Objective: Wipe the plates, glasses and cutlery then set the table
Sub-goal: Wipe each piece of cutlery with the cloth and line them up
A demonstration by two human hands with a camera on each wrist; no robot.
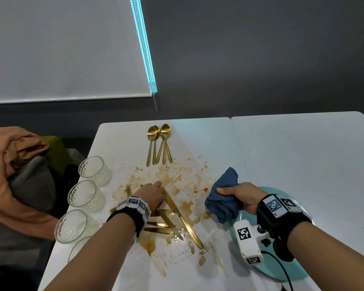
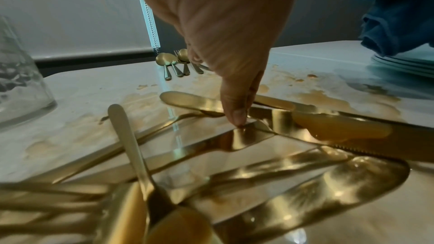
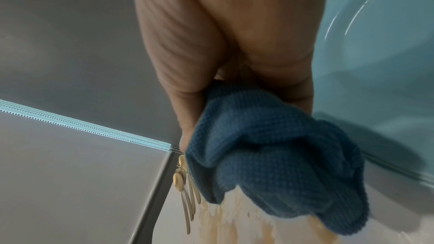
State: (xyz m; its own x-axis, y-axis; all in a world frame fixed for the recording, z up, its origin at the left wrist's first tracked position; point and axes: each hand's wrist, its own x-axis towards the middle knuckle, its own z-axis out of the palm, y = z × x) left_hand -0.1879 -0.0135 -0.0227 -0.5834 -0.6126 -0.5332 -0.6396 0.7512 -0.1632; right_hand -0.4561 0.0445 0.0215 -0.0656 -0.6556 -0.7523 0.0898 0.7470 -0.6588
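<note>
Down low, left hand [image 1: 153,195] touched knife [image 2: 249,137] with straight fingers; right hand [image 1: 243,199], at 3 o'clock, squeezed cloth [image 1: 224,198] over plate [image 1: 298,267].

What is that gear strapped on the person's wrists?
Both forearms are bare, with no sleeves. Each wrist wears a black strap carrying white blocks printed with black square code markers. On the right wrist a small white camera unit sticks out, also marked, with a black cable trailing from it.

gold cutlery [image 1: 172,215], blue waffle-textured cloth [image 1: 223,198], pale turquoise plates [image 1: 298,267], white table [image 1: 303,148], brown smears [image 1: 172,177]
</note>
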